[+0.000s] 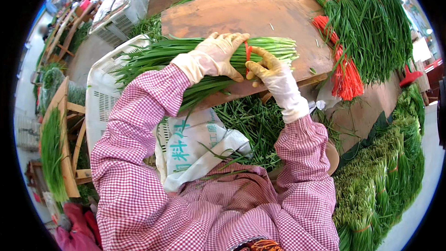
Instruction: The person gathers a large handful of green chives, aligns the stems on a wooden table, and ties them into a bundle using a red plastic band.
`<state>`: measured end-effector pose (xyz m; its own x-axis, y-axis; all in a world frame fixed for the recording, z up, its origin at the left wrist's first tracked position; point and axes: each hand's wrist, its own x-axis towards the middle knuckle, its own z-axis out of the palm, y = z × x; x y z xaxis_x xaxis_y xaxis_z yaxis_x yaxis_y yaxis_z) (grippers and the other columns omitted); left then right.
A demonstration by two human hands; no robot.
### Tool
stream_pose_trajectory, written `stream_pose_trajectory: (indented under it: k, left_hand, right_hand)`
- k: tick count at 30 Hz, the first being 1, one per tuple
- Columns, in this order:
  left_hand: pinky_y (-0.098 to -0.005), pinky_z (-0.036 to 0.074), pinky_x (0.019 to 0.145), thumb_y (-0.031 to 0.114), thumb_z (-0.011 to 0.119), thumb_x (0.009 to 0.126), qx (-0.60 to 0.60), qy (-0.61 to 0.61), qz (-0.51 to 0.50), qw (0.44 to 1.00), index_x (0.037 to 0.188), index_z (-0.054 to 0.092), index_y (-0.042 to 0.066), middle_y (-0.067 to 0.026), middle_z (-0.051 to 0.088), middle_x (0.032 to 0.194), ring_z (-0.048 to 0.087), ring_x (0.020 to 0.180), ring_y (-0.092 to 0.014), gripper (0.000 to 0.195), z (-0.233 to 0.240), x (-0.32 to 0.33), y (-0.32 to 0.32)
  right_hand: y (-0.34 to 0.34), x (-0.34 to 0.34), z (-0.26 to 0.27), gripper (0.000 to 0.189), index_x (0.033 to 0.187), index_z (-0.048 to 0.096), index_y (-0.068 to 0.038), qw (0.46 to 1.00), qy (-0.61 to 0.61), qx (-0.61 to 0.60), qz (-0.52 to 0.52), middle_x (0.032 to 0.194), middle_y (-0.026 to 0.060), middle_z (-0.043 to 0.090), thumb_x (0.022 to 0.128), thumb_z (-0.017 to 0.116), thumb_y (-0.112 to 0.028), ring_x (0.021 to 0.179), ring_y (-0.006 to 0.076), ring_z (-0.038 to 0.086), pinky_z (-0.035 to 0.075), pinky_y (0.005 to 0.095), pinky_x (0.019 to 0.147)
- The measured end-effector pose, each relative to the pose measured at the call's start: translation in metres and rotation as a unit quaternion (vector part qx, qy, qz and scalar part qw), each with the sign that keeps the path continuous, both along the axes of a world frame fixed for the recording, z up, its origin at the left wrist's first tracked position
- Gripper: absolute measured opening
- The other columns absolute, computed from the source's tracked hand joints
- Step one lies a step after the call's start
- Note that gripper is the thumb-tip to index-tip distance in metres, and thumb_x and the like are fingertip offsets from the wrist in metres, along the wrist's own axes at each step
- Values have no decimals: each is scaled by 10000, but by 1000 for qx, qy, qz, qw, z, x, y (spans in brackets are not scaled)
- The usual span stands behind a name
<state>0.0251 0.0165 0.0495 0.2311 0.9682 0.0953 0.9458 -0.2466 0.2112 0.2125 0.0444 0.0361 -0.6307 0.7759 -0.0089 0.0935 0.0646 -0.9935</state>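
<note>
A bundle of garlic chives lies across a brown wooden board, pale stem ends to the right and green leaves to the left. My left hand, in a cream rubber glove, spans the bundle from above, its thumb on the near side. A red tie goes over the bundle just right of that hand. My right hand, its glove stained yellow at the fingers, pinches the tie at the bundle's near side. Whether the tie is fastened underneath is hidden.
Red ties hang over the board's right edge beside tied chive bundles. More bundles stand at lower right. A white plastic crate is at left; loose leaves and a printed white sack lie below the board.
</note>
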Motion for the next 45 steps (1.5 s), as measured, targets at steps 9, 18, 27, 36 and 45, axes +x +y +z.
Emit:
stream_pose_trajectory:
  k: [9, 18, 27, 36, 45]
  left_hand:
    - [-507, 273, 1001, 587, 718, 525, -9, 57, -2, 998, 1375, 239, 46, -183, 389, 1313, 380, 1219, -318, 1115, 3, 5, -3]
    - [-556, 183, 1044, 491, 730, 557, -27, 139, 35, 989, 1399, 177, 58, -169, 315, 1371, 322, 1271, -314, 1096, -4, 25, -12]
    - [-490, 220, 1056, 504, 763, 546, -15, 166, 84, 982, 1398, 171, 77, -161, 367, 1334, 341, 1252, -315, 1122, -5, 30, 4]
    - [-391, 363, 966, 377, 819, 497, -30, 46, 53, 997, 1384, 233, 102, -203, 497, 1200, 459, 1141, -346, 1099, -6, 23, 11]
    - [-385, 423, 871, 380, 805, 518, 29, 52, 72, 996, 1360, 274, 78, -198, 560, 1053, 540, 986, -352, 1041, -24, 25, 4]
  right_hand:
    - [0, -14, -15, 213, 976, 638, -32, 998, -27, 40, -37, 623, 32, 614, 894, 535, -199, 475, 69, 500, 410, 197, 471]
    - [-18, 0, -32, 264, 858, 609, -30, 999, -3, -46, 20, 630, 1, 554, 933, 469, -241, 539, 63, 465, 371, 182, 505]
    - [-38, -10, -49, 176, 843, 573, 11, 956, -30, 257, -135, 682, 171, 554, 881, 499, -144, 615, 145, 479, 440, 319, 606]
    - [-69, -14, -82, 221, 873, 574, 34, 968, 132, 64, -202, 653, 21, 514, 916, 486, -165, 609, 87, 402, 391, 250, 557]
    - [-72, -11, -56, 202, 838, 543, -17, 957, 241, -55, -149, 688, -42, 453, 929, 491, -189, 619, 53, 368, 340, 197, 559]
